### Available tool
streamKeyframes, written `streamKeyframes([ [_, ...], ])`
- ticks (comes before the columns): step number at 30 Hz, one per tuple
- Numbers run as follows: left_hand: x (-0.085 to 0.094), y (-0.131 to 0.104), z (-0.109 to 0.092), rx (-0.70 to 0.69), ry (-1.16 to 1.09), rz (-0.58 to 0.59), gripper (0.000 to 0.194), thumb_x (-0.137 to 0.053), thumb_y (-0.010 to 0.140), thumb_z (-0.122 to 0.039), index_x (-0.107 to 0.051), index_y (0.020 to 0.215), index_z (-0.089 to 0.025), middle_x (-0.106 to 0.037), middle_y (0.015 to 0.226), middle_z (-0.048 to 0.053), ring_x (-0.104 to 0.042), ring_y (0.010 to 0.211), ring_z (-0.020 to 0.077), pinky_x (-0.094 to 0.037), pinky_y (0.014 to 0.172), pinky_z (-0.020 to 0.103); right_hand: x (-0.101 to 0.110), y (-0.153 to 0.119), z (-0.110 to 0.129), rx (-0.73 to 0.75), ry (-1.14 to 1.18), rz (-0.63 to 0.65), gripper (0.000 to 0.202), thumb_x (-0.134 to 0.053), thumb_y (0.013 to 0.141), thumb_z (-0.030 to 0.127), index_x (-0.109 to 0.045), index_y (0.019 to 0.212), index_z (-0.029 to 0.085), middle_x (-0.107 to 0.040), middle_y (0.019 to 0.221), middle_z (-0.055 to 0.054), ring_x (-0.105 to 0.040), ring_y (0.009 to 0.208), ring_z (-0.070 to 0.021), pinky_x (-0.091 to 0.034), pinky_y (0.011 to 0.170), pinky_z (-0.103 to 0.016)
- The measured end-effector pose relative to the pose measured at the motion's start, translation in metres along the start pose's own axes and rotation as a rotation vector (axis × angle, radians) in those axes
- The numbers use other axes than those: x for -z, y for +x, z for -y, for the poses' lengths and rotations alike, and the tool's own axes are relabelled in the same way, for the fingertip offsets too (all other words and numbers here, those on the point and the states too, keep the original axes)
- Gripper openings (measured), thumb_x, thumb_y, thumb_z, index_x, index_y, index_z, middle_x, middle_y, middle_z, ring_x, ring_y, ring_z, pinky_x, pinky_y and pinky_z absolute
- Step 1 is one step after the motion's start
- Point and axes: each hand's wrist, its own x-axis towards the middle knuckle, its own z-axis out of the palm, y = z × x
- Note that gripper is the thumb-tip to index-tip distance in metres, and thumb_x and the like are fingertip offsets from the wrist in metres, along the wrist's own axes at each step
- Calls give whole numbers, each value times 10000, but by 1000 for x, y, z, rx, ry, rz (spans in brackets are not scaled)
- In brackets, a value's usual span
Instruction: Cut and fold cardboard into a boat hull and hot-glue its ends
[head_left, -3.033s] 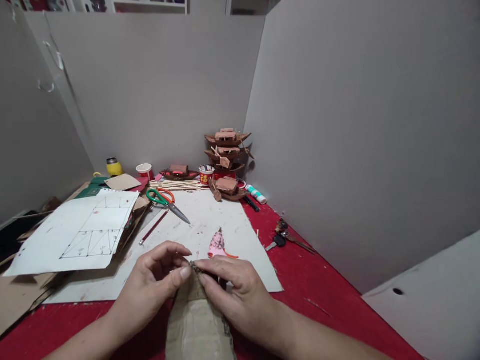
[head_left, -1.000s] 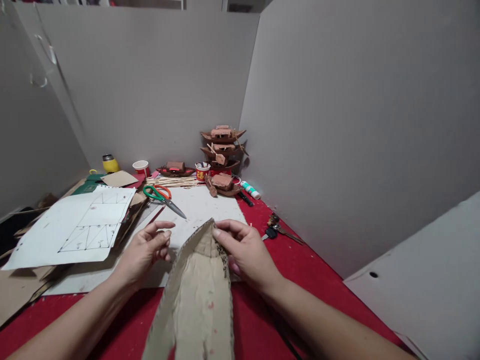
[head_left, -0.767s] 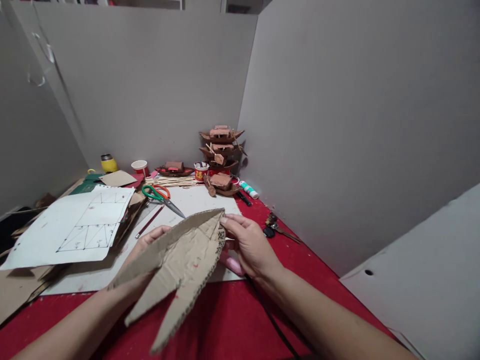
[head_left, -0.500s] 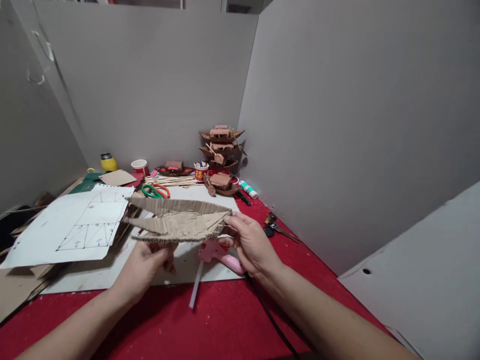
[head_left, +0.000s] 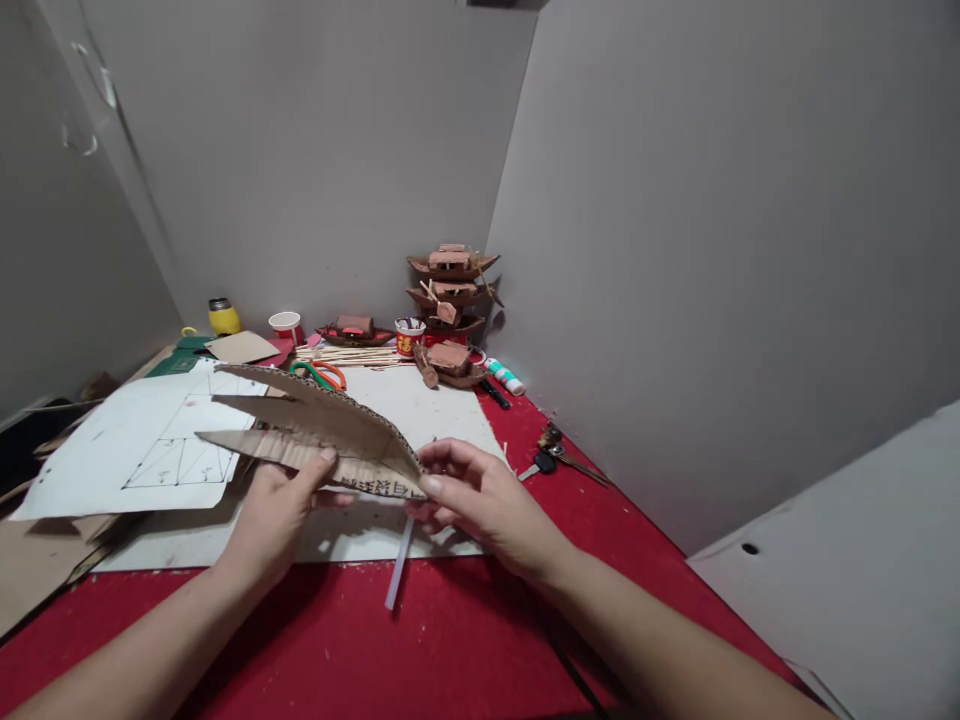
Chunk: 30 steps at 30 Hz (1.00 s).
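Note:
A curved cardboard boat hull (head_left: 352, 425) is held up above the white board (head_left: 322, 545), tilted so that its printed outer side shows. My left hand (head_left: 281, 505) grips its lower side, thumb on the near wall and fingers beneath. At the joined right end, my right hand (head_left: 480, 500) pinches the tip between thumb and fingers. Under that hand a clear glue stick (head_left: 399, 570) pokes out toward me; the pink glue gun it belongs to is almost wholly hidden. The hull's left end is spread into separate pointed strips.
Several finished model boats (head_left: 450, 290) are stacked at the back, with another boat (head_left: 356, 330) left of them. A paper with a line drawing (head_left: 120, 450) lies left. Scissors (head_left: 319, 375), thin sticks (head_left: 349, 355), a paper cup (head_left: 286, 325) and keys (head_left: 551, 455) lie around. Grey panels enclose the red table (head_left: 337, 650).
The cardboard hull has been turned over toward me, so its printed outside now shows instead of its hollow inside. My left thumb has come up onto its wall. The pink glue gun is now covered.

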Motion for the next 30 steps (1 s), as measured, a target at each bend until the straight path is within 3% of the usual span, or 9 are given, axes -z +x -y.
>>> streamKeyframes([
  [3,5,5,-3,-88,170,-119,313,-694,717,-401,-607,568,-140,-579,501,-24,-531,496,127,-463,495,222,3,-3,11,28,-36,-27,376,-741,688,393,-629,963,161,-659,845,-38,-653,641,-135,-533,513,-217],
  [5,7,7,-3,-154,208,-98,254,-686,726,-379,-646,708,-129,-654,623,-1,-579,569,143,-472,536,222,5,-3,17,64,-21,-80,386,-726,683,440,-643,932,157,-677,830,-60,-653,643,-154,-540,516,-243],
  [9,4,4,1,-274,195,169,352,-631,791,-318,-606,1094,-142,-698,1040,62,-634,901,196,-504,794,267,4,-2,17,104,-53,-181,363,-727,675,448,-675,885,158,-688,784,-61,-633,603,-154,-536,516,-268],
  [13,-4,-5,7,-299,281,362,364,-547,858,-277,-568,1204,-169,-669,1144,71,-623,986,218,-490,863,290,0,-3,7,127,-206,-132,329,-690,745,396,-685,968,154,-675,722,-32,-597,557,-136,-491,499,-243],
  [19,-9,-17,10,-332,425,497,312,-486,903,-273,-578,1186,-181,-682,1071,56,-623,899,196,-484,802,271,-7,-4,-1,172,-263,-65,188,-620,791,248,-705,932,158,-710,831,-30,-643,764,-181,-520,679,-279],
  [25,-9,-17,12,-437,550,423,234,-418,927,-285,-615,966,-166,-652,807,15,-572,734,167,-448,701,248,-10,-4,-9,158,-275,-24,196,-575,805,203,-701,952,172,-709,824,-15,-639,746,-169,-507,672,-262],
  [30,-12,-17,14,-383,553,385,231,-416,905,-275,-574,768,-177,-633,714,4,-556,664,166,-442,650,247,-13,-4,-11,244,-385,-27,210,-547,818,171,-700,963,172,-701,870,-25,-625,798,-179,-493,717,-261],
])
